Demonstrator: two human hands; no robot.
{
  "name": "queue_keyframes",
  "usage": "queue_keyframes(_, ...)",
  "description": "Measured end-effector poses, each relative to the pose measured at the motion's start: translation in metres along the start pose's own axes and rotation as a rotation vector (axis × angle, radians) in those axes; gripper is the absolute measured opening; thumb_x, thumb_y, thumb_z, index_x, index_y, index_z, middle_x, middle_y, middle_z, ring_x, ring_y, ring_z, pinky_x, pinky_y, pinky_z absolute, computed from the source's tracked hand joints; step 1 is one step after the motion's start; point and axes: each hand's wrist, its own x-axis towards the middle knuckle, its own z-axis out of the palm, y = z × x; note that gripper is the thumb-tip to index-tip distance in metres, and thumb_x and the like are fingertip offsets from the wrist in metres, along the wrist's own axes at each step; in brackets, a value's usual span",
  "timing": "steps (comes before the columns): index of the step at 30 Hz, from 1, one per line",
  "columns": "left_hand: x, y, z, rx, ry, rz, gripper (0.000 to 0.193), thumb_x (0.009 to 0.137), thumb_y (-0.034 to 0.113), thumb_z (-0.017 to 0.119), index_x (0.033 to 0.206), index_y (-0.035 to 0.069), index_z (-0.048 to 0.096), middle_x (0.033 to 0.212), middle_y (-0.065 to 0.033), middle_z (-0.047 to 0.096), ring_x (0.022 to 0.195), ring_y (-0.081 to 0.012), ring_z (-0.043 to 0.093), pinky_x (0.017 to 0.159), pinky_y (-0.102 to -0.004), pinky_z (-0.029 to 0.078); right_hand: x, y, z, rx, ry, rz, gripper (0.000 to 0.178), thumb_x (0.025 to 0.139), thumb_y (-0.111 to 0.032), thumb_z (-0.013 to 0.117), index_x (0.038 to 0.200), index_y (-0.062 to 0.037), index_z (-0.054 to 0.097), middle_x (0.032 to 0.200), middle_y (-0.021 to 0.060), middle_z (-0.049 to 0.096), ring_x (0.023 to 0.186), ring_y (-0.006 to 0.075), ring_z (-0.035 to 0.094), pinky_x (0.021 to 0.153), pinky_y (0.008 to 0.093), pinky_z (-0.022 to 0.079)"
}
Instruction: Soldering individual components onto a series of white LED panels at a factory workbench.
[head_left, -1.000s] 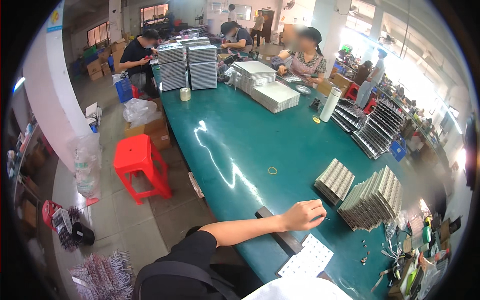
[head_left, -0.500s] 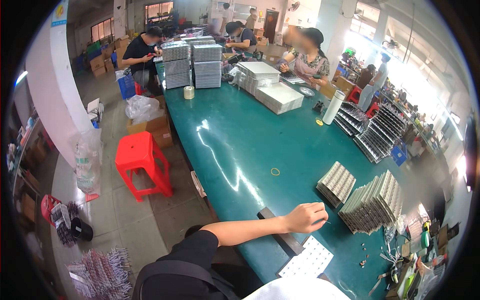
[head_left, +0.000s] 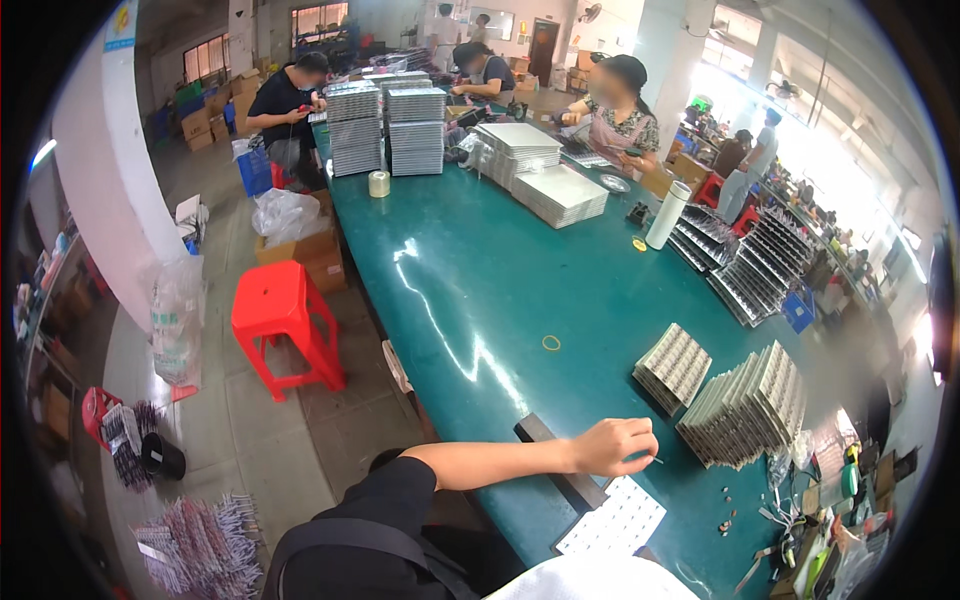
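Observation:
My left hand (head_left: 614, 447) comes across from the lower left on a bare forearm with a black sleeve. Its fingers are pinched together above the table, and a thin, pale, stick-like tip (head_left: 657, 460) pokes out of them; the kind is too small to make out. Just below the hand lies a white panel (head_left: 620, 520) with rows of small dark marks. A dark bar (head_left: 560, 465) rests at the table edge, under my forearm and against the panel. My right hand does not show.
Stacks of panels (head_left: 745, 405) stand right of my hand on the green table (head_left: 470, 270). Small bits (head_left: 726, 525) and wires lie nearby. A rubber band (head_left: 551, 343), a white bottle (head_left: 668, 215) and further stacks sit farther off. A red stool (head_left: 285, 320) is left; people work around the table.
My left hand has dropped slightly toward the white panel, its fingers still pinched. The panel and the stacks stay where they were.

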Motion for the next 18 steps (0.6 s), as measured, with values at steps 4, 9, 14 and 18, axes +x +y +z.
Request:
queue_keyframes(4,-0.005,0.017,0.002,-0.083,-0.032,0.14,0.013,0.081,0.01,0.071,0.086,0.01,0.059,0.078,-0.0045,0.053,0.068,-0.0243,0.059,0.057,-0.0349,0.048,-0.006,-0.031,0.026,1.093,-0.32,1.082,0.026,0.098,-0.017,0.058,0.107,0.0054,0.066,0.092,0.0167,0.065,0.082,0.0226,0.062,0.071,0.0403,0.051)
queue_keyframes(9,-0.013,0.037,0.005,-0.164,-0.073,0.256,0.014,0.08,0.01,0.073,0.085,0.009,0.06,0.074,-0.0039,0.056,0.063,-0.0242,0.06,0.051,-0.0358,0.047,0.072,-0.162,0.103,0.754,-0.467,-0.295,0.024,0.091,-0.013,0.066,0.111,0.0,0.061,0.1,0.0168,0.063,0.086,0.0275,0.061,0.08,0.0421,0.049)
queue_keyframes(14,-0.012,0.043,0.004,-0.212,-0.109,0.328,0.01,0.083,0.012,0.071,0.083,0.009,0.061,0.067,-0.003,0.047,0.057,-0.0227,0.056,0.046,-0.0361,0.042,0.028,-0.176,0.157,0.709,-0.359,-0.356,0.027,0.061,0.0,0.079,0.069,-0.0095,0.055,0.09,0.0111,0.061,0.089,0.0316,0.056,0.076,0.0437,0.046)
queue_keyframes(18,-0.011,0.047,0.004,-0.23,-0.066,0.35,0.01,0.084,0.012,0.068,0.081,0.009,0.06,0.067,-0.0031,0.045,0.056,-0.0216,0.054,0.046,-0.0361,0.041,0.008,-0.155,0.179,0.799,-0.319,-0.276,0.025,0.061,0.003,0.077,0.072,-0.0095,0.058,0.091,0.0119,0.06,0.089,0.0312,0.055,0.076,0.0417,0.046)
